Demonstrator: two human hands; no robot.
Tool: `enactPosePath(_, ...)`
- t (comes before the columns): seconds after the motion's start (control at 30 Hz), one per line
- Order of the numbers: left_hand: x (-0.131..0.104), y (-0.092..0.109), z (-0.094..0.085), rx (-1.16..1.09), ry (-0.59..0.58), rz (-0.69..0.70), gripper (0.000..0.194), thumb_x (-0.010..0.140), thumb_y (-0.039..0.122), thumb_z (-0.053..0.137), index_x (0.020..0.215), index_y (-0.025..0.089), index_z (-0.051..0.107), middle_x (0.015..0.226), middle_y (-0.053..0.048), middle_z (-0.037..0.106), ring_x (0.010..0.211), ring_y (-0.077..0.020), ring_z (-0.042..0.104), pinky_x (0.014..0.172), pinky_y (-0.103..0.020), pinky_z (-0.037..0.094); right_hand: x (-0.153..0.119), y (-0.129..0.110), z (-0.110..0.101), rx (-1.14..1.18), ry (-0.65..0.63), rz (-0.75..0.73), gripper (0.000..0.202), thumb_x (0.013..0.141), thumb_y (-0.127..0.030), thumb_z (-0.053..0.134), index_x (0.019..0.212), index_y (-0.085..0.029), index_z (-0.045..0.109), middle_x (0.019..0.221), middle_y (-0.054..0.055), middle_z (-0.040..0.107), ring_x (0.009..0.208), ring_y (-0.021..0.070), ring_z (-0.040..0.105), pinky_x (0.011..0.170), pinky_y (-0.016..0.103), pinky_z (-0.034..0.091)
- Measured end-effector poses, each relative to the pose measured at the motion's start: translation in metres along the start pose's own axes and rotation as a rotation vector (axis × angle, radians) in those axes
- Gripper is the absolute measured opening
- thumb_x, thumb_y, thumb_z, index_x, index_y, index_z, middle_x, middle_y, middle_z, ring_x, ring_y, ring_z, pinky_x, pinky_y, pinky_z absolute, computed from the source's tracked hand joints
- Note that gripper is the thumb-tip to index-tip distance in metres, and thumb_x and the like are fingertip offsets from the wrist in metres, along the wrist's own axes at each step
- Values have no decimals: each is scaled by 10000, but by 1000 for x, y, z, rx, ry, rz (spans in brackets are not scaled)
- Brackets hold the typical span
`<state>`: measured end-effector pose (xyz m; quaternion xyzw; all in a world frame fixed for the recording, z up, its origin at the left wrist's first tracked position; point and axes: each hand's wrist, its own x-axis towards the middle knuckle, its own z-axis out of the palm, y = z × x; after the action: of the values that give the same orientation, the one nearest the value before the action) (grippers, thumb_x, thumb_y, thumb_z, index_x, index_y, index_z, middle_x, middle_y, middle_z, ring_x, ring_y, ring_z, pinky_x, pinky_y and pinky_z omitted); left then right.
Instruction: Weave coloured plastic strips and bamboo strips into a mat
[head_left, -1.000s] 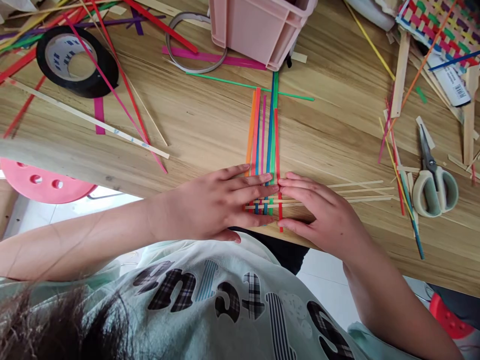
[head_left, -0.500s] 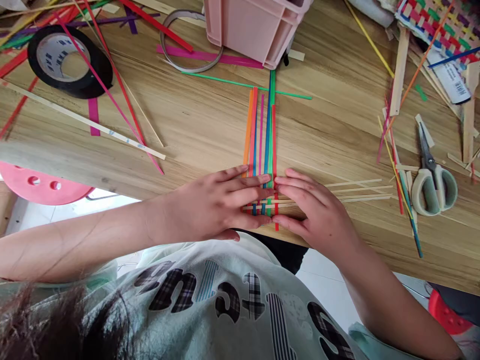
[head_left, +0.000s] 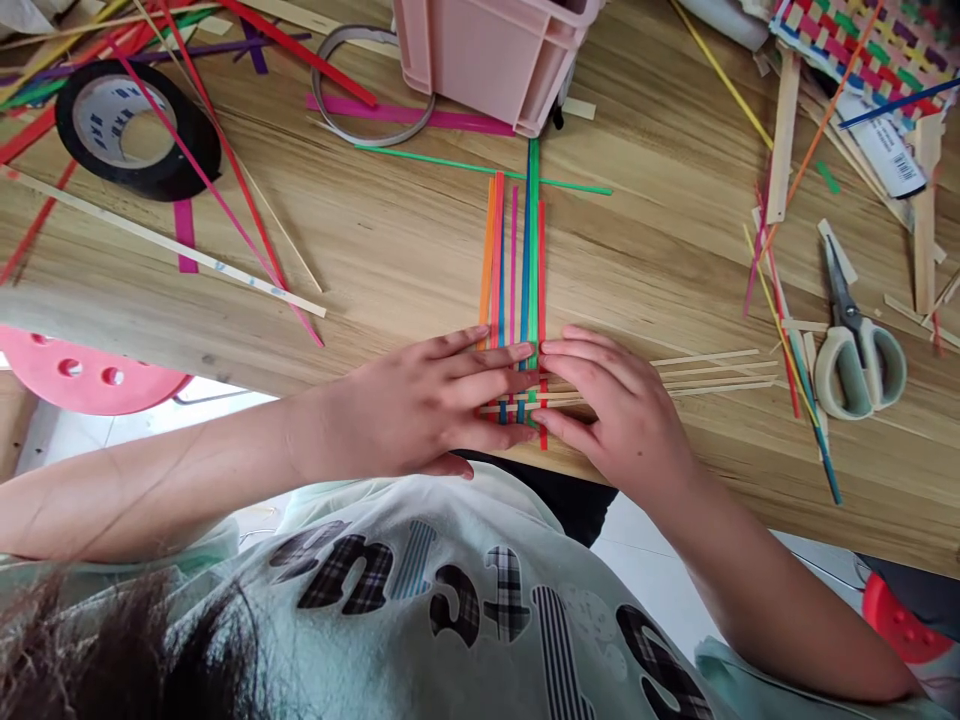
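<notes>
Several coloured strips [head_left: 513, 250], orange, red, blue, pink and green, lie side by side on the wooden table and run away from me. Thin pale wooden strips [head_left: 712, 372] cross them near the table's front edge, partly woven in and sticking out to the right. My left hand [head_left: 442, 400] lies flat across the crossing with its fingers spread, hiding much of the weave. At the right edge, beside the red strip [head_left: 542, 270], rests my right hand [head_left: 622, 410]. Its fingertips and thumb touch the strips there, thumb apart from the stretched fingers.
Beyond the weave stands a pink plastic bin [head_left: 480, 70], with a grey ring [head_left: 322, 90] left of it. Black tape [head_left: 191, 150] and loose strips lie at left. Scissors [head_left: 851, 340], wooden pieces [head_left: 782, 140] and a colourful woven piece [head_left: 877, 50] are at right.
The whole view has shifted slightly. My right thumb has slid a little away from me along the right edge of the weave; my left hand has stayed in place on the strips.
</notes>
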<state>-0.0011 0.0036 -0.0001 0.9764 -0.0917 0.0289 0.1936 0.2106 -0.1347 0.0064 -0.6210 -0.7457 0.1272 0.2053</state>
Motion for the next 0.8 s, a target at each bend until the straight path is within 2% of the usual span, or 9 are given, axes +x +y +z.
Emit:
enactPosePath(0.5,0,0,-1,17,11,19,615,811,541,676,1373,354,507,1500,-63,438,1480,-297,248,1225,-508,209,-1,-5,0,-204,-30,-19,354,935,-323,556,1238,-142,580,1323,73,635,1274,220,545,988,376,470)
enactPosePath(0.63,0,-1,0,5,1,22,643,831,557,641,1416,355,462,1526,-74,405,1494,-298,205,1226,-509,189,-1,-1,-1,-152,-40,-33,396,939,-343,546,1276,-137,567,1368,83,601,1322,228,504,1059,395,440)
enactPosePath(0.8,-8,6,-4,-3,-9,-7,559,893,527,566,1416,356,465,1567,-70,351,1498,-293,188,1224,-521,166,-14,-9,-2,-74,-77,17,537,944,-367,526,1421,-138,434,1456,96,513,1390,218,428,1126,419,399)
